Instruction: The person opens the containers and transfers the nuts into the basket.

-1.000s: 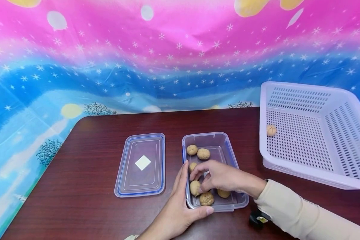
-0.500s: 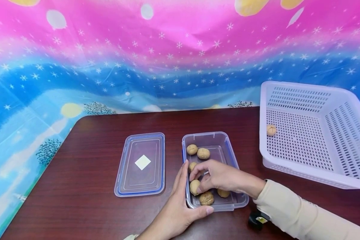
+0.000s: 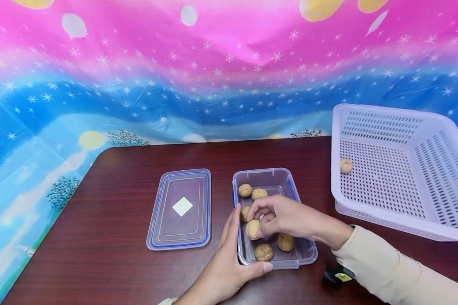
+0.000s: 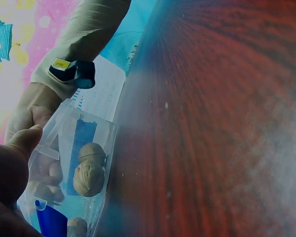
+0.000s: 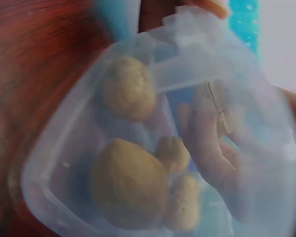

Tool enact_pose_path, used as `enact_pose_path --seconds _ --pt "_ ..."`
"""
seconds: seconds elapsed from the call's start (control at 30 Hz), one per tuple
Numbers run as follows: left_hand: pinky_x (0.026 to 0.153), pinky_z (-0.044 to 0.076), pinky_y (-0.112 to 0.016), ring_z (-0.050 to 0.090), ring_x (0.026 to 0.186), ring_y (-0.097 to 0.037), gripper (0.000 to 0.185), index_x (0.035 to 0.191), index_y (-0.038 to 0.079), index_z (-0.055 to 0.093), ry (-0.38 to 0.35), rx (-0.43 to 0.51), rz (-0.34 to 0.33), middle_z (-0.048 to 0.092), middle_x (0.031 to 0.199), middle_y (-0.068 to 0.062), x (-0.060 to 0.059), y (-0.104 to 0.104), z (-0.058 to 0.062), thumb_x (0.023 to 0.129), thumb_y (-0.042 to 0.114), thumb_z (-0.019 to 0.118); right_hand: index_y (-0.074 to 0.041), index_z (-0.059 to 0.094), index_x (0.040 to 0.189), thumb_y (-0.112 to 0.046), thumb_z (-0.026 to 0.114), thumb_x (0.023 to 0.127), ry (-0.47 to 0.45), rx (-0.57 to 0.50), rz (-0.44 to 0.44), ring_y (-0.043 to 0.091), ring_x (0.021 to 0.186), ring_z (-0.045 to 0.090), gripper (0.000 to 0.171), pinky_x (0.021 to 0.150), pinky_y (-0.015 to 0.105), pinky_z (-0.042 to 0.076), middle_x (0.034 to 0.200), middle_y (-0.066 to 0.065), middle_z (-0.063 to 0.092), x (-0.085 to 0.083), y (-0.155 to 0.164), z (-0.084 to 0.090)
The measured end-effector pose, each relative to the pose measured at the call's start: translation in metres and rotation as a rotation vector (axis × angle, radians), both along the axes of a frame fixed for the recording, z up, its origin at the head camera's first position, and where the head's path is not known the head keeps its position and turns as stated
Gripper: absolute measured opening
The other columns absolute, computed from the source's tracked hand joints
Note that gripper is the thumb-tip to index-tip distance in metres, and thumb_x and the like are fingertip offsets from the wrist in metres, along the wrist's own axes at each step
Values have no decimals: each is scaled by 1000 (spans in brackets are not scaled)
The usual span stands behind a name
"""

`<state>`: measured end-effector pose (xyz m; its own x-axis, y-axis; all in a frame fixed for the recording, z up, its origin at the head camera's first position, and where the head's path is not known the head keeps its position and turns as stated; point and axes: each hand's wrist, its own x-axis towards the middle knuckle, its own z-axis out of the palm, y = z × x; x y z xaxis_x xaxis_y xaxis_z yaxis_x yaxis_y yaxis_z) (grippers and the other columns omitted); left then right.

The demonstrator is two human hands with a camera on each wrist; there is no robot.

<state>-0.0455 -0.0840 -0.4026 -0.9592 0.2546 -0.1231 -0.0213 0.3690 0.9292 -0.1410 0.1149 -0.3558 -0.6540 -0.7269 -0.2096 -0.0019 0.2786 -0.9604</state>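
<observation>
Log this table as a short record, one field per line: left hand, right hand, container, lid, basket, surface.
Left hand: the left hand rests against the container, fingers along its left side, thumb at its near edge
Right hand: the right hand pinches a walnut over the container's floor
Container: clear, uncovered, five other walnuts visible inside
Lid: the lid lies left of the container, pale label on it
Basket: the perforated basket holds one walnut near its left side
Surface: dark reddish-brown table
</observation>
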Motion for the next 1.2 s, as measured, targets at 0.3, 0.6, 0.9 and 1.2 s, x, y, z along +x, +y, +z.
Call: enact_pose_path --seconds 0.3,0.6,0.9,1.2 --pt "122 24 -63 18 160 -31 128 169 39 1 3 2 7 8 177 -5 1 0 0 78 48 91 3 69 125 -9 78 90 49 52 -29 13 79 64 39 76 27 54 98 3 72 0 12 16" --pt "121 26 -64 20 159 -33 127 169 39 2 -1 -5 8 9 177 -5 1 0 1 78 50 90 3 71 120 -10 79 89 69 45 -48 16 93 70 35 81 28 56 105 6 73 1 23 24" --pt "120 27 -64 22 158 -34 127 168 42 4 4 -22 18 10 177 -5 0 1 1 77 50 91 -2 72 114 -12 79 90 164 30 -88 12 87 69 28 81 30 57 104 8 72 -3 46 47" --pt "122 25 -62 20 159 -30 126 167 46 4 -4 -1 23 10 176 -1 1 1 1 77 48 92 1 66 118 -4 73 95 182 -15 -193 18 97 74 25 86 33 61 109 9 75 -12 76 59"
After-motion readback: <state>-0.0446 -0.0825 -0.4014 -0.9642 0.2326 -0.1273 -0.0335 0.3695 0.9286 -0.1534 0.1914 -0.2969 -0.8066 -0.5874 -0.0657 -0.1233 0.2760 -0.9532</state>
